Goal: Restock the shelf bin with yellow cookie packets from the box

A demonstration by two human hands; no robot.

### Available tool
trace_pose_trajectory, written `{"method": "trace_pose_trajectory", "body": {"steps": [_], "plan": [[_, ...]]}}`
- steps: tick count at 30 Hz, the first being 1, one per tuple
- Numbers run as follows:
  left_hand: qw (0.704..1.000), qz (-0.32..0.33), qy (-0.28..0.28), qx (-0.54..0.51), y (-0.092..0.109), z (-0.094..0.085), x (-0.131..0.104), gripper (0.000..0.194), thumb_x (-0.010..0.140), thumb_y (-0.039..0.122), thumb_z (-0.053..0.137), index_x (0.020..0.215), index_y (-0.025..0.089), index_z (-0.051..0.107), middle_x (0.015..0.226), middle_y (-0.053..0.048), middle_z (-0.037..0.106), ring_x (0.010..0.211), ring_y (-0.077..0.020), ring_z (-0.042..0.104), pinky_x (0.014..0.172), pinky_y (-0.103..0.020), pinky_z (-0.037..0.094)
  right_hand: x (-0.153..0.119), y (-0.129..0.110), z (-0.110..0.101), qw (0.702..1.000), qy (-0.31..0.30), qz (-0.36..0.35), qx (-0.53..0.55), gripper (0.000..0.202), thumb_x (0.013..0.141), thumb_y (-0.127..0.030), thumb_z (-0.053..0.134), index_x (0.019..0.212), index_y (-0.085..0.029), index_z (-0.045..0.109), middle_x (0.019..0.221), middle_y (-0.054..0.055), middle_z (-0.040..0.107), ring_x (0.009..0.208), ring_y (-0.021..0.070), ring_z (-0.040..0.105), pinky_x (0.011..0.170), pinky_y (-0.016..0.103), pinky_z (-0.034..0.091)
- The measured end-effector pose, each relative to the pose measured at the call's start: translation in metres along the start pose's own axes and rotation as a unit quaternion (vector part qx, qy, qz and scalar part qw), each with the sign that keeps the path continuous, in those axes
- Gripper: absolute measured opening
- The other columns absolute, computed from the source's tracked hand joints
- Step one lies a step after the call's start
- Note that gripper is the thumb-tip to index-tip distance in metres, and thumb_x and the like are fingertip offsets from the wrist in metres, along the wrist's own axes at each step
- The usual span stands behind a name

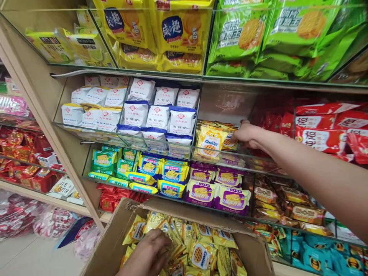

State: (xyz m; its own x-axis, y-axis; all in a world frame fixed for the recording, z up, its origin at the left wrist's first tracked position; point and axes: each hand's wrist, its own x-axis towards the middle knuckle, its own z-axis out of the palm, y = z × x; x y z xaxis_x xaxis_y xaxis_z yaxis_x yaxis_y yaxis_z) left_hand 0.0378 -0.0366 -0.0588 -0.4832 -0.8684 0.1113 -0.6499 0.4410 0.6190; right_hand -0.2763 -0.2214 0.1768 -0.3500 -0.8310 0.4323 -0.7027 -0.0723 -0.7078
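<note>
Low in the head view, my left hand (151,249) reaches into an open cardboard box (260,251) of small yellow cookie packets (201,256). Its fingers are loosely bent and slightly apart over the packets, with no packet visibly gripped. At the middle shelf, my right hand (248,135) is at the right edge of a yellow cookie packet (229,142), with its fingers closed on that edge and partly hidden. Beside it, another cookie packet (209,143) stands at the front of the same compartment, with more packets behind.
A clear shelf lip (241,161) runs in front of the compartment. White biscuit packs (156,117) lie to its left and red packs (319,130) to its right. Purple soda biscuits (218,191) sit below. Green biscuit bags (238,38) fill the shelf above.
</note>
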Motion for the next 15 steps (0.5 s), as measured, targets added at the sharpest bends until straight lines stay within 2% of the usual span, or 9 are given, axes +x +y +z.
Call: {"method": "trace_pose_trajectory", "body": {"steps": [3,6,8,10,13,15], "plan": [[0.997,-0.007,0.021,0.073,-0.008,0.005,-0.005,0.044,0.067,0.007,0.054,0.106,0.026,0.060,0.102,-0.007,0.061,0.096,-0.0245,0.056,0.086,-0.036,0.045,-0.009,-0.015,-0.008,0.994,-0.025,0.058,-0.092,0.075,0.051,-0.010,0.070,0.121,-0.004,0.043,0.091,0.025,0.062,0.073,0.0324,0.063,0.055,0.040,0.049],[0.995,-0.030,-0.001,0.100,-0.012,0.009,-0.012,0.059,0.061,0.006,0.057,0.115,0.028,0.055,0.113,-0.007,0.057,0.104,-0.0277,0.052,0.091,-0.041,0.044,-0.025,-0.034,-0.023,0.987,0.000,0.018,-0.157,0.068,0.059,-0.007,0.062,0.123,0.000,0.041,0.107,0.031,0.055,0.095,0.0376,0.058,0.075,0.043,0.048],[0.994,-0.050,-0.010,0.094,-0.011,0.009,-0.014,0.059,0.066,0.010,0.057,0.122,0.026,0.050,0.121,-0.010,0.052,0.112,-0.0285,0.048,0.097,-0.041,0.041,-0.042,-0.045,-0.034,0.980,0.044,-0.040,-0.188,0.064,0.065,-0.009,0.058,0.125,0.001,0.039,0.119,0.030,0.047,0.111,0.0383,0.048,0.091,0.045,0.040],[0.994,-0.068,-0.005,0.084,-0.008,0.008,-0.014,0.057,0.072,0.014,0.055,0.128,0.021,0.045,0.130,-0.014,0.046,0.121,-0.0290,0.041,0.102,-0.042,0.036,-0.062,-0.049,-0.043,0.965,0.089,-0.133,-0.207,0.063,0.071,-0.011,0.054,0.130,-0.004,0.036,0.129,0.024,0.041,0.123,0.0340,0.036,0.104,0.042,0.029],[0.993,-0.093,0.006,0.077,-0.004,0.008,-0.007,0.057,0.076,0.018,0.054,0.132,0.017,0.041,0.128,-0.015,0.047,0.119,-0.0286,0.042,0.102,-0.042,0.035,-0.092,-0.043,-0.047,0.919,0.129,-0.299,-0.222,0.054,0.077,-0.017,0.050,0.130,-0.010,0.041,0.137,0.020,0.033,0.131,0.0295,0.026,0.109,0.039,0.020],[0.991,-0.114,0.016,0.076,-0.003,0.009,0.000,0.061,0.074,0.019,0.058,0.132,0.017,0.040,0.119,-0.013,0.052,0.112,-0.0289,0.046,0.099,-0.044,0.037,-0.106,-0.033,-0.045,0.896,0.142,-0.356,-0.222,0.043,0.081,-0.023,0.047,0.121,-0.008,0.051,0.137,0.021,0.033,0.131,0.0310,0.027,0.109,0.040,0.021]]}}
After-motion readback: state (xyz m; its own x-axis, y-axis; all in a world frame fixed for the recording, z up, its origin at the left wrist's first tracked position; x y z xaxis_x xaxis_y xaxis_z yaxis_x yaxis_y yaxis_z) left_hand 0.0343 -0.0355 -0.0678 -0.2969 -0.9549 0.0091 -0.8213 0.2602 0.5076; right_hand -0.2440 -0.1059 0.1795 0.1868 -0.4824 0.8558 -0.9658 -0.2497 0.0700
